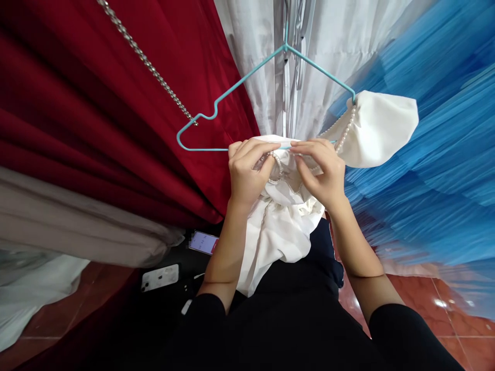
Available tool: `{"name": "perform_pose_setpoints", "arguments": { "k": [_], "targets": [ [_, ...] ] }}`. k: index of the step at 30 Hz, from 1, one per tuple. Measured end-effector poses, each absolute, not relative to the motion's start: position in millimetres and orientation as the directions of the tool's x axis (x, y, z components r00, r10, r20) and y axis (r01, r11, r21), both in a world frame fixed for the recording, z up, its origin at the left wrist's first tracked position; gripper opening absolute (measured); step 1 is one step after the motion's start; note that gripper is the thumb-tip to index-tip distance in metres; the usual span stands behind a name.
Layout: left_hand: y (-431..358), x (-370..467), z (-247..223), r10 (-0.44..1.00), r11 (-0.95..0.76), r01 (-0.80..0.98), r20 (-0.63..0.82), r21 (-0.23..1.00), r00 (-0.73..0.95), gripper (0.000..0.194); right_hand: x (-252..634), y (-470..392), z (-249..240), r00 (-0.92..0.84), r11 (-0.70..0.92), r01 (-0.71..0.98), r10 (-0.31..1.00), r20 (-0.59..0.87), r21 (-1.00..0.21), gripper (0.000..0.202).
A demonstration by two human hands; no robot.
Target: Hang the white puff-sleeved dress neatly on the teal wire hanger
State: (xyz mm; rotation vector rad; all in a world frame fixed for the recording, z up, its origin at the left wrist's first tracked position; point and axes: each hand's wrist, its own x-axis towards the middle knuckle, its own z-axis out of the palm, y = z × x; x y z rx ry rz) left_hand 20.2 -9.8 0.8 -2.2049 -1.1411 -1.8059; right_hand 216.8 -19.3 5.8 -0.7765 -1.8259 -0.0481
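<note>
A white garment (284, 242) trimmed with pearl beads hangs in folds over my lap. Its puffed white sleeve (386, 129) hangs from the right shoulder of a light blue hanger (251, 77). At the hanger's bottom bar, my left hand (249, 170) is closed in a pinch on the garment's upper edge. My right hand (323, 167) pinches the same edge a little to the right, the fingertips of both hands nearly meeting. The left shoulder of the hanger is bare. Cloth beneath my palms is partly hidden by my fingers.
Dark red cloth (154, 134) with a silvery beaded strand (145, 59) hangs at left. Blue tulle (433, 201) fills the right side, and white cloth (328, 31) hangs behind. A white phone (160, 277) and a lit phone (203, 242) lie on a black surface at lower left.
</note>
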Motion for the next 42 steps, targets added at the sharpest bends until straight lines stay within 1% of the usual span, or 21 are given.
{"name": "perform_pose_setpoints", "arguments": {
  "k": [2,4,6,8,9,11,13,17,20,22,25,28,30,31,33,34,36,38,39,40,42],
  "targets": [
    [-8.3,20.6,0.5,0.468,-0.734,0.57,0.883,0.371,0.028,0.027,225.3,-17.1,13.8,-0.118,0.771,0.557,0.441,0.89,-0.308,0.022],
    [-7.0,20.7,0.3,0.473,-0.728,0.575,0.881,0.373,0.026,0.028,239.2,-7.8,22.2,-0.009,0.721,0.631,0.377,0.926,-0.287,0.02],
    [-6.2,20.8,-0.5,0.482,-0.718,0.586,0.875,0.376,0.029,0.027,256.1,7.0,29.1,0.045,0.657,0.704,0.338,0.94,-0.27,0.031],
    [-5.9,20.7,-1.9,0.481,-0.712,0.596,0.876,0.371,0.03,0.025,272.1,22.4,33.7,0.032,0.616,0.742,0.363,0.931,-0.266,0.039],
    [-5.9,20.4,-2.5,0.48,-0.709,0.601,0.877,0.369,0.028,0.025,278.6,28.7,35.5,0.027,0.6,0.749,0.398,0.917,-0.282,0.036],
    [-5.8,19.1,-2.5,0.485,-0.703,0.606,0.874,0.371,0.027,0.026,287.7,36.3,39.7,0.04,0.568,0.749,0.474,0.88,-0.341,0.021],
    [-5.3,16.8,-0.9,0.502,-0.699,0.604,0.864,0.382,0.034,0.026,292.1,37.0,46.8,0.097,0.554,0.724,0.508,0.856,-0.411,0.014],
    [-3.7,10.3,5.8,0.565,-0.686,0.596,0.822,0.418,0.073,0.026,297.0,29.5,68.9,0.285,0.528,0.654,0.49,0.823,-0.541,0.025],
    [-4.0,6.6,9.2,0.615,-0.642,0.629,0.784,0.438,0.083,0.025,307.5,29.4,76.3,0.394,0.502,0.63,0.452,0.8,-0.593,0.032],
    [-4.9,5.9,9.5,0.62,-0.629,0.641,0.781,0.439,0.074,0.025,319.2,33.8,68.4,0.451,0.49,0.617,0.422,0.786,-0.616,0.033],
    [-5.3,8.1,7.4,0.608,-0.637,0.631,0.791,0.444,0.057,0.024,338.8,39.1,38.6,0.493,0.467,0.616,0.4,0.773,-0.635,0.03],
    [-2.9,12.8,4.6,0.616,-0.643,0.608,0.786,0.465,0.05,0.024,350.0,28.9,4.4,0.474,0.448,0.638,0.412,0.778,-0.627,0.02],
    [-0.5,15.9,3.3,0.632,-0.634,0.608,0.774,0.478,0.051,0.024,346.8,12.3,-9.8,0.448,0.462,0.675,0.363,0.817,-0.576,0.013],
    [0.5,17.2,3.1,0.641,-0.627,0.612,0.766,0.482,0.052,0.023,341.6,2.9,-13.1,0.417,0.476,0.705,0.322,0.85,-0.526,0.009],
    [1.2,19.9,3.3,0.652,-0.616,0.617,0.757,0.49,0.049,0.023,325.2,-13.6,-12.6,0.309,0.523,0.76,0.232,0.922,-0.386,0.003],
    [0.7,21.5,3.8,0.654,-0.616,0.613,0.755,0.495,0.047,0.023,314.9,-19.1,-9.7,0.235,0.556,0.773,0.196,0.952,-0.305,0.003],
    [-2.0,25.1,4.9,0.655,-0.622,0.597,0.755,0.507,0.041,0.025,293.3,-23.1,-1.4,0.068,0.642,0.75,0.165,0.984,-0.159,0.013],
    [-5.8,29.0,5.8,0.654,-0.622,0.59,0.756,0.515,0.03,0.026,273.2,-18.8,6.0,-0.094,0.723,0.684,0.218,0.972,-0.096,0.026],
    [-7.4,30.5,5.8,0.65,-0.623,0.591,0.76,0.513,0.026,0.026,264.5,-14.7,8.3,-0.161,0.752,0.652,0.267,0.95,-0.1,0.031],
    [-8.5,31.2,5.5,0.642,-0.625,0.595,0.766,0.505,0.024,0.026,256.9,-10.2,9.2,-0.214,0.77,0.626,0.326,0.921,-0.127,0.034],
    [-8.7,29.4,3.6,0.619,-0.647,0.598,0.784,0.473,0.049,0.026,245.1,-1.7,7.5,-0.266,0.774,0.603,0.424,0.866,-0.194,0.03]
  ]
}}
